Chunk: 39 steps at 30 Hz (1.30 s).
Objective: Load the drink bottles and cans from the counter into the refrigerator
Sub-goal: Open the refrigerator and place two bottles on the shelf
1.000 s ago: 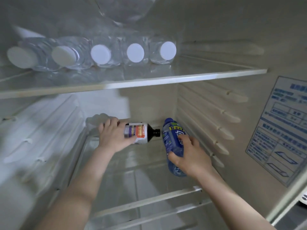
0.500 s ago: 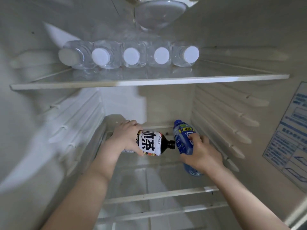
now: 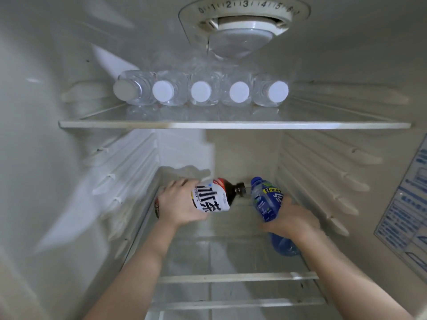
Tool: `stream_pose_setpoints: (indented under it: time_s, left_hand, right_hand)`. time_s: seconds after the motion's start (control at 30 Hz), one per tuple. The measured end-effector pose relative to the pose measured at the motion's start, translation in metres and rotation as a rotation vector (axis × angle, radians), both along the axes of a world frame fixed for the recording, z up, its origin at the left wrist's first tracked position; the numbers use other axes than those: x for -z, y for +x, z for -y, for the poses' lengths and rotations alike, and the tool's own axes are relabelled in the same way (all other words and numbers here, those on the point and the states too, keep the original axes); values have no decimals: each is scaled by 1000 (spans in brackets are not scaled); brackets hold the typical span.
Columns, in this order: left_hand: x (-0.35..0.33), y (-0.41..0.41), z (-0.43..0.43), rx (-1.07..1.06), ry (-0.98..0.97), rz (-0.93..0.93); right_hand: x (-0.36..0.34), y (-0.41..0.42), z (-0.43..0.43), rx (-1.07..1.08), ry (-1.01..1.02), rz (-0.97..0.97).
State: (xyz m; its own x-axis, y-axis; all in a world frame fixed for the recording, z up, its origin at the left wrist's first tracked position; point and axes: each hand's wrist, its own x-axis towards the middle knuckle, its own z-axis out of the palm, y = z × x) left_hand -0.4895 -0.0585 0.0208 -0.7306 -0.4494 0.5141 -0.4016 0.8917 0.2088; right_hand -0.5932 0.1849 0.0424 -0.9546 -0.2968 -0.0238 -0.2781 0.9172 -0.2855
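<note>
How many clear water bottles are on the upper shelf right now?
5, lying side by side on the upper shelf, caps facing out: leftmost bottle, second bottle, middle bottle, fourth bottle, rightmost bottle. More could be hidden behind this row.

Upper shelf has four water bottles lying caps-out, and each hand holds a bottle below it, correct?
Not four: the head view shows five water bottles lying caps-out on the upper shelf. The left hand holds the tea bottle and the right hand the blue bottle below it.
</note>
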Motion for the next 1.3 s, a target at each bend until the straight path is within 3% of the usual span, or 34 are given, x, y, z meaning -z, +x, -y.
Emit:
stream_pose_setpoints:
  time_s: [0.17,0.4,0.67,0.9,1.03,1.17,1.3]
  left_hand:
    - [-8,5,8,-109,389,-303]
    - [1,-1,-7,-226,567,-602]
    - [21,-7,-5,-108,719,-855]
    - [34,-10,2,-65,653,-809]
    - [32,-11,2,-116,719,-774]
    - [28,-8,1,-80,753,-762]
    - [30,3,-3,-47,709,-721]
  right_hand:
    - [3,3,6,23,22,-32]
    - [-8,-10,10,46,-14,44]
    - [-10,-29,29,39,-288,302]
    - [2,-21,36,-28,-307,152]
    - [8,11,27,6,-298,-166]
    - [24,46,26,-2,-544,-477]
    - [39,51,28,-153,-911,-498]
